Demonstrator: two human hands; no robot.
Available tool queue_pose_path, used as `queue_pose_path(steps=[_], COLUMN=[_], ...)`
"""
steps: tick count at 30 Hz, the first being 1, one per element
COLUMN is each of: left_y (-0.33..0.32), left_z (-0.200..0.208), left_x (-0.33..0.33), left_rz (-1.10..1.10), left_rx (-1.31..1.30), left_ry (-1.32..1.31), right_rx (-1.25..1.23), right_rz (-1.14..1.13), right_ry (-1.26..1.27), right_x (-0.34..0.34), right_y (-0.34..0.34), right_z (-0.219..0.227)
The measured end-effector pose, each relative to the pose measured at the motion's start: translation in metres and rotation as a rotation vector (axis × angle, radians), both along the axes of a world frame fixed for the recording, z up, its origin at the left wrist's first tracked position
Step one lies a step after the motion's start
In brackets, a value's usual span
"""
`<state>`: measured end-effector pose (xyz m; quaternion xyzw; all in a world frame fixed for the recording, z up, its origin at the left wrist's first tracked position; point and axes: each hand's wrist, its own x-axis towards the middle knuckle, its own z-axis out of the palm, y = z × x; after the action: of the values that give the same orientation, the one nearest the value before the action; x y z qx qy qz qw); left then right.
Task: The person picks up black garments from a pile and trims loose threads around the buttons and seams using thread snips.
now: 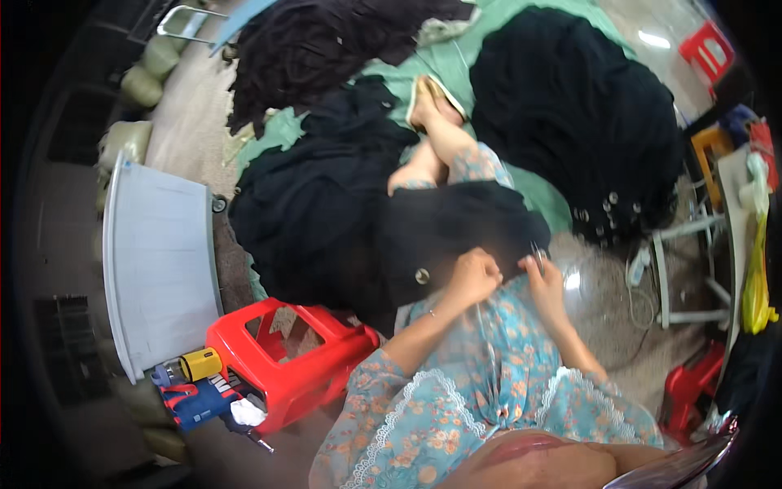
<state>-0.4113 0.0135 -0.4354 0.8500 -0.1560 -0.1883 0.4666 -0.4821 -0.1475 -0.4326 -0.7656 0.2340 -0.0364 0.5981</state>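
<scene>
Black cloth (456,220), seemingly a garment, lies across my lap with a round metallic piece (421,276) near its close edge. My left hand (476,275) is closed at that edge, fingers curled together on the fabric. To its right, my right hand (544,279) grips small metal thread snips (538,256), blades pointing away from me. The snips sit over the right end of the cloth. Exactly how the left fingertips meet the fabric is hidden.
Heaps of black garments lie left (309,212) and right (570,114) on a green sheet (542,200). A red stool (314,367) stands at my left, beside a pale grey bin (159,261). Blue bag (195,401) beside the stool; white metal frame (664,277) at right.
</scene>
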Motion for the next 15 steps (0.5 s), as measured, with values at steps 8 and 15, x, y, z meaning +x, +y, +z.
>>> queue_pose_path(steps=[8,15], left_y=[0.0,-0.008], left_z=[0.003,-0.021], left_x=[0.013,0.01], left_rz=[-0.03,0.088], left_rx=[0.016,0.061], left_ry=[0.16,-0.361], right_rx=[0.134,0.08], right_rz=[-0.024,0.051], right_ry=[0.14,0.05], right_x=[-0.005,0.01], right_y=[-0.001,0.001], right_z=[-0.002,0.009])
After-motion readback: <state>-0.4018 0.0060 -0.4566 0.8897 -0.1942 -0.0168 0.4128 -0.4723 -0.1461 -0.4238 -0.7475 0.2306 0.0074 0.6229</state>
